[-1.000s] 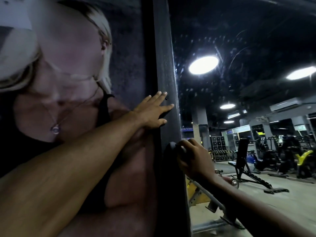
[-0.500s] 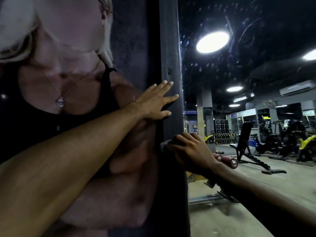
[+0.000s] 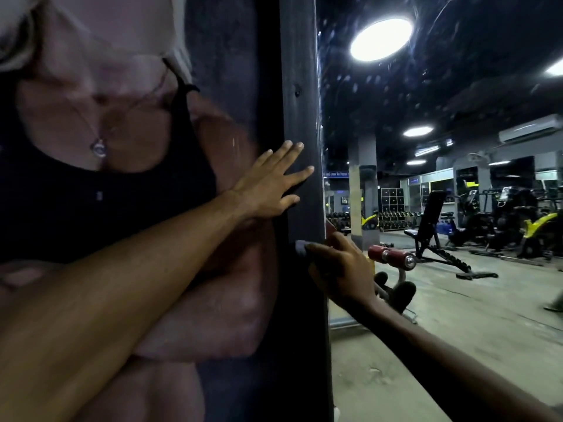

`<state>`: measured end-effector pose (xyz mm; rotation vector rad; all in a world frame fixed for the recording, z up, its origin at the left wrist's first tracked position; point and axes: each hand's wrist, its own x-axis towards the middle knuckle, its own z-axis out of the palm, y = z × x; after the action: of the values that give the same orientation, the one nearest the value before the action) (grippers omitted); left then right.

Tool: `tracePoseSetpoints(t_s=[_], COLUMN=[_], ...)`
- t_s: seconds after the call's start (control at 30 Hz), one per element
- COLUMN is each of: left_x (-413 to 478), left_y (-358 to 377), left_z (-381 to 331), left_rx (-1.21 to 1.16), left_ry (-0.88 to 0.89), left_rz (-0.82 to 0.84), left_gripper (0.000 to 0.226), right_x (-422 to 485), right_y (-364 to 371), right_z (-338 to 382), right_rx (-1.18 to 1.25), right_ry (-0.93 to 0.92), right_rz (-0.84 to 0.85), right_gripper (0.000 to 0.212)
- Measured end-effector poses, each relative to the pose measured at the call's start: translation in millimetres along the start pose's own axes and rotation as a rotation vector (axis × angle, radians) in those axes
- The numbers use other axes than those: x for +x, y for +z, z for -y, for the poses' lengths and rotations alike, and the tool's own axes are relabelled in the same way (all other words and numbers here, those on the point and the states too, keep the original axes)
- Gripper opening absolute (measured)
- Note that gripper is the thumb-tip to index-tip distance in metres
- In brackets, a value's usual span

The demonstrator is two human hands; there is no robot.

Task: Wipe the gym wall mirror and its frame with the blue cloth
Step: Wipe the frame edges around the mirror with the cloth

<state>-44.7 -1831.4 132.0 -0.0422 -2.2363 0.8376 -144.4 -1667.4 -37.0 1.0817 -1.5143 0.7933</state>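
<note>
The dark vertical mirror frame (image 3: 300, 117) runs down the middle of the view. To its right the wall mirror (image 3: 426, 102) shows smears and reflects the gym. My left hand (image 3: 268, 184) rests flat on the frame, fingers spread, holding nothing. Just below it my right hand (image 3: 341, 266) is closed around the blue cloth (image 3: 301, 249), which looks dark here. Only a small bunched end of the cloth shows, pressed against the frame's right part near the mirror edge.
A large wall poster of a person (image 3: 122, 178) fills the left side, next to the frame. In the mirror I see a weight bench (image 3: 435, 229), red roller pads (image 3: 393, 257), exercise machines (image 3: 518, 220) and ceiling lights (image 3: 380, 39).
My right hand with the cloth has slid down the frame edge. The view has tilted downward, and my left hand stays flat on the frame.
</note>
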Motion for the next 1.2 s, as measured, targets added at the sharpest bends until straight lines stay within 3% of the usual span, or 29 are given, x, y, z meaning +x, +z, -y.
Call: tracePoseSetpoints(t_s=[0.13, 0.3, 0.43, 0.5, 0.6, 0.67, 0.93, 1.07, 1.2], left_x=[-7, -20, -38, -46, -56, -59, -77, -85, -90], left_y=[1, 12, 27, 34, 40, 41, 60, 64, 67], left_z=[-2, -13, -27, -34, -40, -44, -62, -66, -69], left_rx=[-0.007, -0.038, 0.001, 0.013, -0.019, -0.035, -0.054, -0.064, -0.052], left_ry=[0.005, -0.018, 0.007, 0.029, 0.024, 0.01, -0.002, 0.01, 0.014], left_rz=[-0.007, -0.018, -0.015, -0.015, -0.027, -0.034, -0.009, -0.019, -0.025], left_gripper=[0.072, 0.072, 0.07, 0.068, 0.067, 0.067, 0.069, 0.067, 0.066], right_x=[27, -6, -49, -51, -39, -40, -128, -104, -97], right_y=[-5, 6, 4, -1, -3, 2, 5, 11, 28], right_z=[11, 1, -7, -2, 2, 1, 13, 17, 28], right_rx=[-0.098, -0.236, -0.212, -0.196, -0.162, -0.124, 0.051, 0.111, -0.162], right_ry=[0.02, -0.367, -0.467, -0.391, -0.075, 0.048, 0.107, 0.191, -0.064], right_rz=[-0.072, 0.179, 0.335, 0.255, 0.023, 0.023, 0.209, 0.093, 0.173], right_gripper=[0.035, 0.041, 0.032, 0.03, 0.039, 0.044, 0.038, 0.051, 0.051])
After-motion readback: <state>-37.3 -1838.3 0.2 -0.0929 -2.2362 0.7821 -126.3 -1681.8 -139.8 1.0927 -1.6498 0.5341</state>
